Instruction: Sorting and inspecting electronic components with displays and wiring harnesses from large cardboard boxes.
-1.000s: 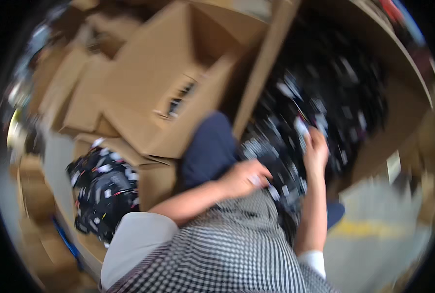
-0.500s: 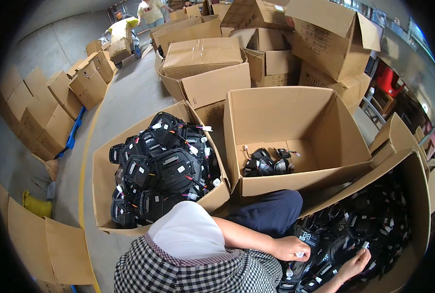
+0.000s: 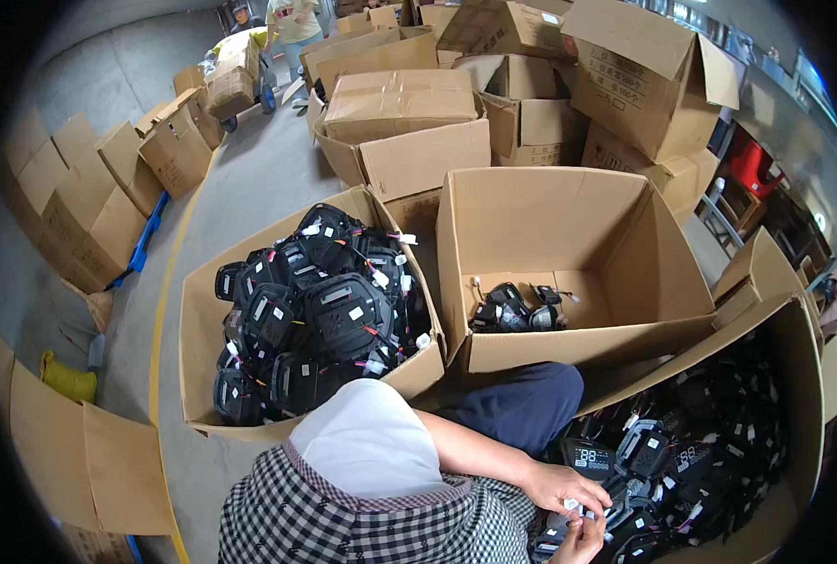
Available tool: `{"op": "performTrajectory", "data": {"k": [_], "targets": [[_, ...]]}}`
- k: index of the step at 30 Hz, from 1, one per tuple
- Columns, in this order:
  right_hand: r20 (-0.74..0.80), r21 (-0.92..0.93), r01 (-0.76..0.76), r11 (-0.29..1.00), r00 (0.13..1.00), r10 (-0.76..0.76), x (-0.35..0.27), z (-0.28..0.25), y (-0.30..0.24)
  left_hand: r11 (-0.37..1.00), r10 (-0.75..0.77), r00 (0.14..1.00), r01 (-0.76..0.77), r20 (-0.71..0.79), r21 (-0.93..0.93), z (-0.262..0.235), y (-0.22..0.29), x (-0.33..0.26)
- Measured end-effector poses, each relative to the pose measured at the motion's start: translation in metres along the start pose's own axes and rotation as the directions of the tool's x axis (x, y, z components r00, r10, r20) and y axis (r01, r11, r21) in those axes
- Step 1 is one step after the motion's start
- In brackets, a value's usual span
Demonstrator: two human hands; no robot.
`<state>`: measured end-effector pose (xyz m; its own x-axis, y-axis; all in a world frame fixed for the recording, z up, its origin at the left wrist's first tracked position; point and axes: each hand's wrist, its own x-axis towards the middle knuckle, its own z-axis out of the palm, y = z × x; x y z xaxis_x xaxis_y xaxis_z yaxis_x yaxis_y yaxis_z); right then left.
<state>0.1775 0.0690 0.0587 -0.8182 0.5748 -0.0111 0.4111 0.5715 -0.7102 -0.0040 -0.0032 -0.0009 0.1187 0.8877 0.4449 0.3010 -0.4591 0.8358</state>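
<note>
My left hand (image 3: pixel 561 488) is closed on a small white plug connector (image 3: pixel 571 505) at the near end of the right-hand carton. Just below it, my right hand (image 3: pixel 580 542) is closed with its fingertips against the left ones, pinching a small white piece, seemingly another connector. Under and beyond the hands lies a heap of black display units with wires and white plugs. One unit with a lit-looking digit panel (image 3: pixel 590 458) rests just beyond my left hand. Whether the two white pieces are joined cannot be seen.
At left, an open carton (image 3: pixel 202 352) is heaped with black units (image 3: pixel 346 310). A larger carton (image 3: pixel 588 350) ahead holds a few black units (image 3: pixel 510 308). Cartons (image 3: pixel 409 99) stack behind. Far off, two people stand by a loaded hand truck (image 3: pixel 233 80).
My right hand has come left and nearer from over the heap, bringing its white piece to my left hand's connector. The view has shifted slightly.
</note>
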Motion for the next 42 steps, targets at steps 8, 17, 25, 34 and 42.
{"op": "performTrajectory", "data": {"k": [8, 17, 25, 34, 42], "targets": [[-0.260, 0.472, 0.065, 0.879, 0.963, 0.069, 0.020, -0.014, -0.018, 0.997, -0.035, 0.971, 0.051, -0.236, 0.063, -0.006, 0.010, 0.011], [-0.267, 0.292, 0.184, 0.939, 0.958, -0.105, 0.016, -0.022, 0.031, 0.930, 0.093, 0.952, 0.022, -0.291, 0.367, -0.002, 0.022, 0.020], [-0.043, 0.340, 0.174, 0.924, 0.985, -0.170, -0.042, -0.004, 0.041, 0.922, 0.113, 0.956, -0.202, 0.270, 0.331, 0.017, 0.018, 0.012], [-0.027, 0.697, -0.093, 0.711, 0.987, 0.155, -0.047, -0.004, 0.028, 0.968, -0.138, 0.986, 0.114, 0.097, 0.224, -0.002, 0.010, -0.001], [-0.333, 0.248, -0.129, 0.960, 0.919, 0.210, -0.060, -0.008, 0.019, 0.938, -0.336, 0.939, 0.340, 0.070, -0.061, 0.009, 0.013, 0.001]]}}
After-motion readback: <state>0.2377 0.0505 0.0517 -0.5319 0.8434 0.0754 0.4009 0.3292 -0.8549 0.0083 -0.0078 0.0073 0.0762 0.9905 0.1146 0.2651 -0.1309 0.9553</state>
